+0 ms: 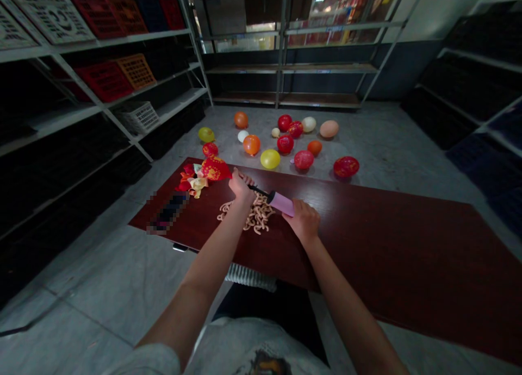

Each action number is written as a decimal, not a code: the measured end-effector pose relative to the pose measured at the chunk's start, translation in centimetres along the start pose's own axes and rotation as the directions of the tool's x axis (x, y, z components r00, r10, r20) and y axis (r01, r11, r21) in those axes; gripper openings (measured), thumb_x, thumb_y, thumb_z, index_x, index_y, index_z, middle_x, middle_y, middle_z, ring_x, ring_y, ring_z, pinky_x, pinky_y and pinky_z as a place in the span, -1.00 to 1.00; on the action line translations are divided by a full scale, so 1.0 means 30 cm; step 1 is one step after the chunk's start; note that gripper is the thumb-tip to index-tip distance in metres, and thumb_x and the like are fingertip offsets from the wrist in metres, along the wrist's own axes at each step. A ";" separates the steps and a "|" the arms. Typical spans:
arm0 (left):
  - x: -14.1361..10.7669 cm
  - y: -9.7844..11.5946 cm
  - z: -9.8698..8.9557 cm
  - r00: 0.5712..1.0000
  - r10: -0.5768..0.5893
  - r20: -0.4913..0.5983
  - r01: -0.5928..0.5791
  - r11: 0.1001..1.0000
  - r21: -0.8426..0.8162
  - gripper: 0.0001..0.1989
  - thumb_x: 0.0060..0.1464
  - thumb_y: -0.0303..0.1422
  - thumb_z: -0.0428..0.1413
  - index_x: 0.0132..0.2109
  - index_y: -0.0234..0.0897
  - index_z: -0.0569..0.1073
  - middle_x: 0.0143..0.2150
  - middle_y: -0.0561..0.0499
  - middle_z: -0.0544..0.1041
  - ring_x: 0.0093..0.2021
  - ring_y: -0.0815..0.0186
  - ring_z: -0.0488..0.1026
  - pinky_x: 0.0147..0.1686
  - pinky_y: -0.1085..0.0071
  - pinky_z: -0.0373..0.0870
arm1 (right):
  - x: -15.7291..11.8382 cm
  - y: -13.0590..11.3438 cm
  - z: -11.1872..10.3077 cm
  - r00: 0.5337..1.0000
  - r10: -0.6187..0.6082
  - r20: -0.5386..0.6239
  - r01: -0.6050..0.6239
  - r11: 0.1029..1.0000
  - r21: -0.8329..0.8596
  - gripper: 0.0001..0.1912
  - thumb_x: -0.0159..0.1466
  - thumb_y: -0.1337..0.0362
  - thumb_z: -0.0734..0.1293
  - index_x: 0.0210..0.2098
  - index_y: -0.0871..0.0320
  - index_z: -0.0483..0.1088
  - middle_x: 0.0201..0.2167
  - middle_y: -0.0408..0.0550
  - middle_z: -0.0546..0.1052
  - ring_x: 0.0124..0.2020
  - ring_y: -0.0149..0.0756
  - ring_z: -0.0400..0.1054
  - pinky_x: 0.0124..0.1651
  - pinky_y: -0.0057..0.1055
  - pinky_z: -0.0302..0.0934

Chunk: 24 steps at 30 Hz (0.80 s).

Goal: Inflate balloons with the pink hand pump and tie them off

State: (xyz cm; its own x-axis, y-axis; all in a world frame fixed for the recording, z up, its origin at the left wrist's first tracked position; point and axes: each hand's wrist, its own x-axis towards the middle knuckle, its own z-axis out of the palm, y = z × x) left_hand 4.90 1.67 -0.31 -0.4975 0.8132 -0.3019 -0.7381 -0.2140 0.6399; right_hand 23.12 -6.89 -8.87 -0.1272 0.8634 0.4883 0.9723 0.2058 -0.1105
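A pink hand balloon pump (281, 203) with a black nozzle end slants over the dark red-brown table (367, 223). My right hand (305, 220) is wrapped round the near end of its pink barrel. Closed at the nozzle end, my left hand (241, 186) pinches the neck of a partly filled red balloon (216, 169) with yellow print, which points away to the left. My fingers hide the join between neck and nozzle. Below the pump lies a heap of beige curled pieces (258, 217). Flat balloons (198, 185) in red, cream and pale green lie beside the red balloon.
Filled balloons in several colours rest on the floor past the table, including a yellow balloon (269, 158) and a dark red balloon (346, 167). A pixelated dark object (169, 213) lies at the table's left. Shelves with crates (108, 81) stand left; a metal rack (281, 65) stands behind.
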 end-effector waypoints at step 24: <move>0.087 0.256 -0.042 1.000 0.018 -0.013 -0.018 1.000 0.019 -0.63 0.30 -0.38 -0.08 -0.47 -0.24 -0.03 -0.67 0.23 -0.08 -0.74 0.52 -0.10 -0.68 0.55 -0.10 | -0.002 -0.003 -0.010 0.993 -0.046 0.111 0.041 0.998 0.043 -0.59 0.37 0.10 0.22 0.11 0.18 0.38 -0.14 0.09 0.56 -0.15 -0.07 0.35 -0.07 -0.23 0.08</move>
State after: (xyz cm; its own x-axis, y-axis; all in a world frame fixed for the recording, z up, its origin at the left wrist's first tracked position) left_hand -2.64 1.46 2.92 -0.5166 0.8020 -0.3000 -0.7202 -0.2176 0.6587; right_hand 23.10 -7.10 -8.62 -0.1926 0.8987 0.3940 0.9570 0.2608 -0.1270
